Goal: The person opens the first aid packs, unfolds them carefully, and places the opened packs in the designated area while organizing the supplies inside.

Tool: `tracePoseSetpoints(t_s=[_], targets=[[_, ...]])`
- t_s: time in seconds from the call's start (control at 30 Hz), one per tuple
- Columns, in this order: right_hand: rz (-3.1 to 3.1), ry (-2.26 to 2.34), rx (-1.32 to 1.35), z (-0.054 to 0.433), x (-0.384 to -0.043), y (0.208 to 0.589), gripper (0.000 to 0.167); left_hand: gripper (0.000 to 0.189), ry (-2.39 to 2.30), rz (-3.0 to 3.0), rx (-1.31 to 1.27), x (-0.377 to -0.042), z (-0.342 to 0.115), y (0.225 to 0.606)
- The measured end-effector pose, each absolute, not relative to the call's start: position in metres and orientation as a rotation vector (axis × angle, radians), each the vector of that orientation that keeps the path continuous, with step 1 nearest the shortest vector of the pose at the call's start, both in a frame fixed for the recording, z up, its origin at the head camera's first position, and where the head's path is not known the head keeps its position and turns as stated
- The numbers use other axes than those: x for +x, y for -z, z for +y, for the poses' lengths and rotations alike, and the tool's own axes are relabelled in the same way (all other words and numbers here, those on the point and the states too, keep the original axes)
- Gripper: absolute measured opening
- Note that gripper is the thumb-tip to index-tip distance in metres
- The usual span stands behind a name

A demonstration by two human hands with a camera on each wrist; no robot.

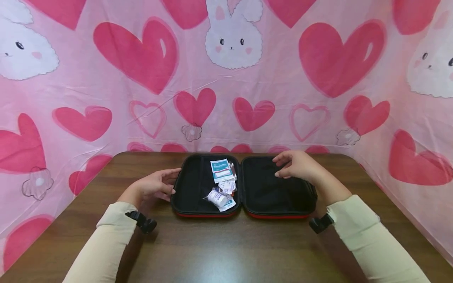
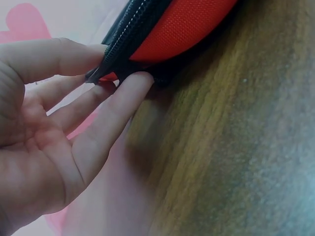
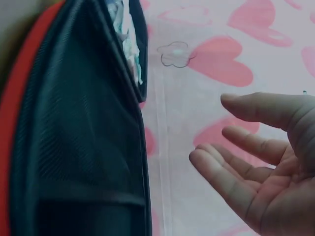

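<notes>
Two sets of fingers (image 2: 108, 123) to record. Left hand (image 1: 153, 186): thumb and fingers pinch the outer left edge of the case (image 1: 191, 188) at its zipped rim. Right hand (image 1: 299, 165): fingers apart, slightly bent, holding nothing, above the right half of the case. Case lies unfolded on the table (image 1: 226, 247), halves side by side, black inside, red outside. In the left half, near the hinge: a teal-and-white packet (image 1: 221, 170) toward the far side; small white packets (image 1: 227, 186) next; then a white roll (image 1: 217, 198), nearer the person. Other items there overlap; could not identify. Pale sleeves (image 1: 106, 243) on both arms, a black device (image 1: 145, 223) at each cuff. Behind the table: pink cloth (image 1: 255, 88), hearts and rabbits.
</notes>
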State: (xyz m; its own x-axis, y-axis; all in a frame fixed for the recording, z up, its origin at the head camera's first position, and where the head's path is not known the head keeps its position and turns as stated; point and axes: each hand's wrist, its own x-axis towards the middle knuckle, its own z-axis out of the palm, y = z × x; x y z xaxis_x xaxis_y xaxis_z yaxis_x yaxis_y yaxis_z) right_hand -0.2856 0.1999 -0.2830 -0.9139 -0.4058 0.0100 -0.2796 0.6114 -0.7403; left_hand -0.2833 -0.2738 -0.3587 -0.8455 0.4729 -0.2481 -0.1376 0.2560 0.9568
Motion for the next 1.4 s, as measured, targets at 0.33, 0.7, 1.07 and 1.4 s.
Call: tracePoseSetpoints(t_s=[0.33,0.7,1.07,1.4], targets=[[2.495,1.323,-0.603,0.161,-0.323,0.288,0.041,0.087,-1.632,2.054,0.268,-0.288,-0.269,0.36],[2.314,1.397,-0.519,0.11,-0.354,0.304,0.043,0.088,-1.634,2.051,0.269,-0.287,-0.272,0.36],[2.186,1.439,-0.417,0.082,-0.368,0.317,0.043,0.087,-1.642,2.031,0.32,-0.287,-0.273,0.36],[2.2,1.351,-0.431,0.071,-0.373,0.335,0.04,0.088,-1.64,2.043,0.307,-0.286,-0.274,0.361]])
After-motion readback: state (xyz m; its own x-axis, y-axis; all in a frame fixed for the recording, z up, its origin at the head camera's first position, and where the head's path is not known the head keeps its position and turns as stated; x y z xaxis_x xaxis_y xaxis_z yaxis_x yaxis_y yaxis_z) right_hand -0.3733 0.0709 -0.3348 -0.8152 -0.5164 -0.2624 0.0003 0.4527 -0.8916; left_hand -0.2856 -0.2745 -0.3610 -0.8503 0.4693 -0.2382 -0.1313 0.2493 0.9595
